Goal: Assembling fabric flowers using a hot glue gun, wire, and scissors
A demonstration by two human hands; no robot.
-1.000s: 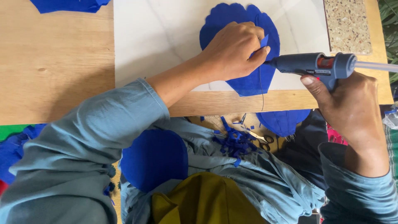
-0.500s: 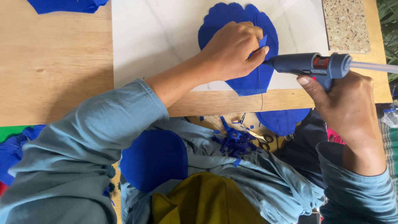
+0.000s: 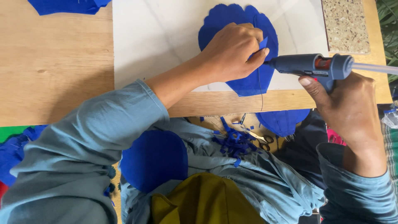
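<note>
Blue felt petal (image 3: 253, 85) looks light and floppy; left hand (image 3: 232, 52) fingers pinch its edge, right hand (image 3: 352, 108) grips glue gun (image 3: 311, 65).

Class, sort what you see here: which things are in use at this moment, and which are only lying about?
In use:
left hand
small blue strip
scalloped blue sheet
right hand
glue gun
white board

Lying about:
scissors
blue scraps
blue round piece
speckled slab
</note>
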